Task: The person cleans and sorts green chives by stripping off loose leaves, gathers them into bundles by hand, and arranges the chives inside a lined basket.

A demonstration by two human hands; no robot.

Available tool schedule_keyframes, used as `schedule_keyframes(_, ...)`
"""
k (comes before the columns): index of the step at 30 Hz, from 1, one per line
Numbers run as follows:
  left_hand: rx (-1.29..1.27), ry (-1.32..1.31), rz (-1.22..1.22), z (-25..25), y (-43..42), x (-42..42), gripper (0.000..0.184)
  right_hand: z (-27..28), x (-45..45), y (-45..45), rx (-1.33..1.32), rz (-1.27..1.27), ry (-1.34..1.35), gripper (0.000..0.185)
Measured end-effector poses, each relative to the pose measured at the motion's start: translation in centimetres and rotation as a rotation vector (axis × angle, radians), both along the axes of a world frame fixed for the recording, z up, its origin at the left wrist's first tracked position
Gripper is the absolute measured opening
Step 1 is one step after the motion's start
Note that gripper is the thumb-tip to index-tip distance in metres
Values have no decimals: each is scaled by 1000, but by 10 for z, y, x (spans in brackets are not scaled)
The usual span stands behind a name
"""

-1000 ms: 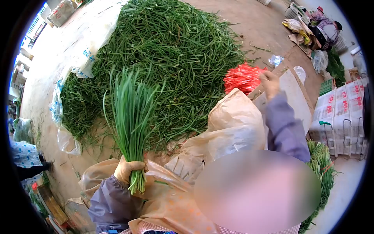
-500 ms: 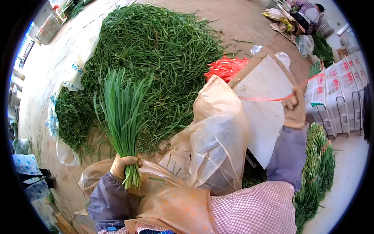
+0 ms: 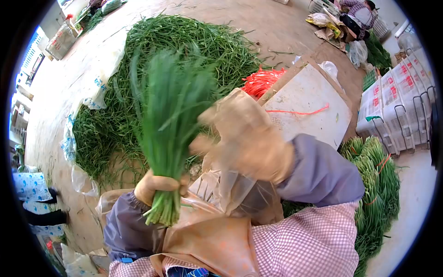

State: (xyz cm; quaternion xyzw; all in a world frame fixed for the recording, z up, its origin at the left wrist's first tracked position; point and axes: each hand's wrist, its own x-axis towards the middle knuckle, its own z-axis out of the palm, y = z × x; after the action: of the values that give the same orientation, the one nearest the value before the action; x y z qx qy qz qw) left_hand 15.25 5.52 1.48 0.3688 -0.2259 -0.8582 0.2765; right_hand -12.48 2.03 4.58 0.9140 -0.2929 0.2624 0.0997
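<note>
Apparently to leave its leaves free, the left hand point(image 3: 159, 185) clamps the bunch point(image 3: 170, 111) upright, low on its stems; the right hand point(image 3: 258, 152) is beside it (too blurred to tell its grip). A red strip point(image 3: 295, 111) lies on the board point(image 3: 314, 90), the red pile point(image 3: 263, 83) next to it, probably for easy reach. Beyond, the heap point(image 3: 184, 34) covers dusty floor point(image 3: 277, 27); crates point(image 3: 397, 104) stand right, a person point(image 3: 362, 17) farther off.

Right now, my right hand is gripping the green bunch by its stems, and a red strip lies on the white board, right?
Wrong hand: the head view shows your left hand gripping the green bunch by its stems. The red strip does lie on the white board.
</note>
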Motion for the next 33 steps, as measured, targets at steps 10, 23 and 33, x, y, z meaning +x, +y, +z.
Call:
schedule_keyframes(10,-328,80,-688,44,-23,-61,44,65,14,20,164,190,434,62)
schedule_keyframes(23,-235,-294,158,-13,30,42,49,-87,-266,-68,991,-701,-405,70)
schedule_keyframes(33,74,-624,1712,-129,267,185,25,-126,-111,-138,593,-684,371,56)
